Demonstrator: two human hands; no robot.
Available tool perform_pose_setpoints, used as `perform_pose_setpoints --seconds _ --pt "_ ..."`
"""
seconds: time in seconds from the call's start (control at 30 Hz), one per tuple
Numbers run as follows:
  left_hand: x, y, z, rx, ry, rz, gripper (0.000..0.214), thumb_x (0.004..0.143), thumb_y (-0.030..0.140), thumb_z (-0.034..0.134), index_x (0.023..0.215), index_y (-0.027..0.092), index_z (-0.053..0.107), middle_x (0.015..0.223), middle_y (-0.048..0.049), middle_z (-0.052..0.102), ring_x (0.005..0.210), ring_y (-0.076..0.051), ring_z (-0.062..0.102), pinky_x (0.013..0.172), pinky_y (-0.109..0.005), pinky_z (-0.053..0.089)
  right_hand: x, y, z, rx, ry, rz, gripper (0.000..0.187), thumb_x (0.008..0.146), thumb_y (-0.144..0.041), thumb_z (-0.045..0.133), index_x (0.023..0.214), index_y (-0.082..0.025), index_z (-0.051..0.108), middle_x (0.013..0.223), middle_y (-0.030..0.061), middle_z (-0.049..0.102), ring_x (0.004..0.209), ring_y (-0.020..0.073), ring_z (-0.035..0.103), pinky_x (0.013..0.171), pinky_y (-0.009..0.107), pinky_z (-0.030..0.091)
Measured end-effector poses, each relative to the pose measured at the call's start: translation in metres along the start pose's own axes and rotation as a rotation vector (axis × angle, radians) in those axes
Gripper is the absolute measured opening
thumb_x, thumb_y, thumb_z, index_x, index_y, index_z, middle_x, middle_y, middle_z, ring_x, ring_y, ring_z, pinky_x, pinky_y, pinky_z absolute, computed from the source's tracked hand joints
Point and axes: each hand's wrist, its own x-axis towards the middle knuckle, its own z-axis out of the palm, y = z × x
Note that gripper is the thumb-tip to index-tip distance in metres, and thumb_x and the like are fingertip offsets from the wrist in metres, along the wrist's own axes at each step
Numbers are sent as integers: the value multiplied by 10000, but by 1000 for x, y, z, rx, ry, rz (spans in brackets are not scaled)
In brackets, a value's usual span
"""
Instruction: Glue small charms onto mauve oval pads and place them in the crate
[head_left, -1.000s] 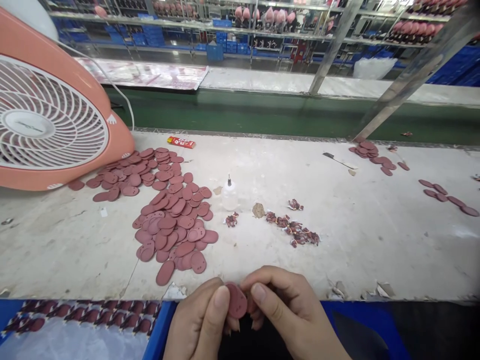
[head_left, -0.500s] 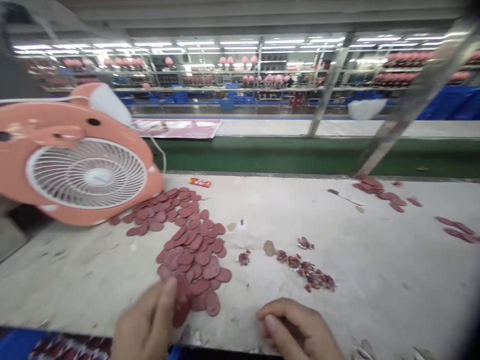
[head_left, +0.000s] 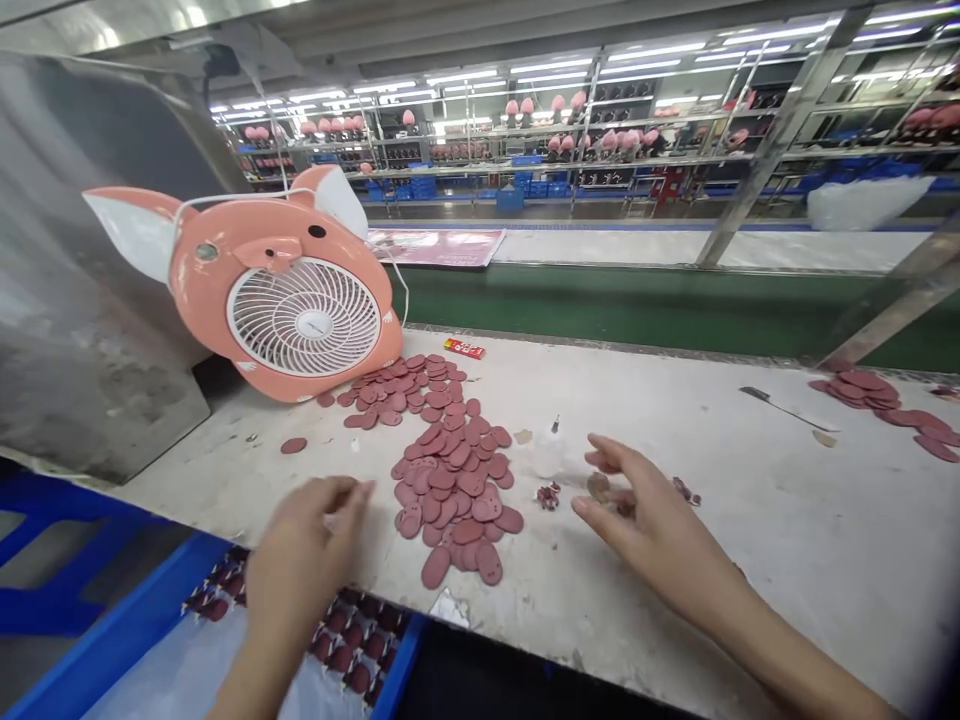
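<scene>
My left hand (head_left: pixel 304 555) hovers at the bench's front edge, left of a heap of dark red oval pieces (head_left: pixel 454 480). Its fingers are stretched forward and loosely bent, and I see nothing in them. My right hand (head_left: pixel 645 515) is out over the bench with fingers spread and empty. Its fingertips are by some small dark red scraps (head_left: pixel 550 495) and a small white squeeze bottle (head_left: pixel 549 455). Below the left hand, a blue tray (head_left: pixel 127 640) holds rows of dark red pieces (head_left: pixel 345 645).
A pink, animal-shaped table fan (head_left: pixel 289 290) stands at the bench's back left, with more oval pieces (head_left: pixel 401 385) in front of it. A red packet (head_left: pixel 463 348), a thin blade-like tool (head_left: pixel 784 408) and another pile of ovals (head_left: pixel 874 392) lie farther back and right. Behind runs a green conveyor (head_left: pixel 637 305).
Both hands held one oval piece together near my body. They have separated: the left went out to the left, the right reached forward to the scraps. My view lifted and swung left.
</scene>
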Motion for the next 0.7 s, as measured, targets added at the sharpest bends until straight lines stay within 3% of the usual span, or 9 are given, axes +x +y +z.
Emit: perform_pose_setpoints --seconds 0.07,0.17,0.27,0.37,0.47,0.57,0.63,0.7 --pt "-25 14 9 -46 -62 88 391 857 602 501 965 289 709 1042 -47 719 1022 -276 628 762 -346 505 16 -6 11 -8 -1 -9 756 857 -525 595 1482 -227 290 1402 145 466 1191 330 506 951 504 456" --pt "-45 22 22 -66 -76 124 398 884 566 500 1082 279 692 1085 -50 697 1056 -288 602 813 -385 493 37 -12 27 -32 -16 -40 662 835 -423 665 1403 -192 418 1363 145 490 1286 349 399 1020 539 388" --pt "-45 17 29 -56 -44 159 373 925 512 471 1112 269 682 1100 -48 682 1039 -270 606 823 -374 476 52 -13 36 -27 -13 -62 352 891 -358 650 1184 -177 578 1206 93 574 1163 291 512 979 513 421" --pt "-38 10 33 3 3 244 333 952 448 459 1140 281 678 1097 -28 695 996 -243 631 777 -339 472 55 -14 28 71 -4 -62 252 936 -377 602 1065 -162 586 1045 54 617 949 218 606 860 429 494" --pt "-34 8 31 31 106 245 286 968 368 455 1099 265 687 1071 -20 716 932 -227 661 664 -312 458 34 -17 11 235 42 -51 227 922 -387 586 1042 -203 529 955 27 622 849 189 612 760 348 513" --pt "-39 15 27 -198 295 274 209 958 265 481 974 228 686 959 -43 710 880 -218 658 695 -316 466 -5 -21 3 381 92 -2 252 898 -397 594 1024 -249 434 757 -37 557 588 133 537 551 266 478" --pt "-48 22 25 -439 376 382 164 928 182 509 899 229 663 863 -38 681 838 -205 646 761 -327 482 -32 -24 8 496 49 54 317 869 -436 639 996 -251 416 691 -54 532 484 97 453 445 219 396" --pt "-60 30 24 -599 399 502 168 894 133 534 908 245 659 827 -28 671 786 -195 644 741 -328 506 -54 -27 23 765 -111 173 429 792 -478 737 974 -243 427 660 -56 543 463 76 419 396 180 325"
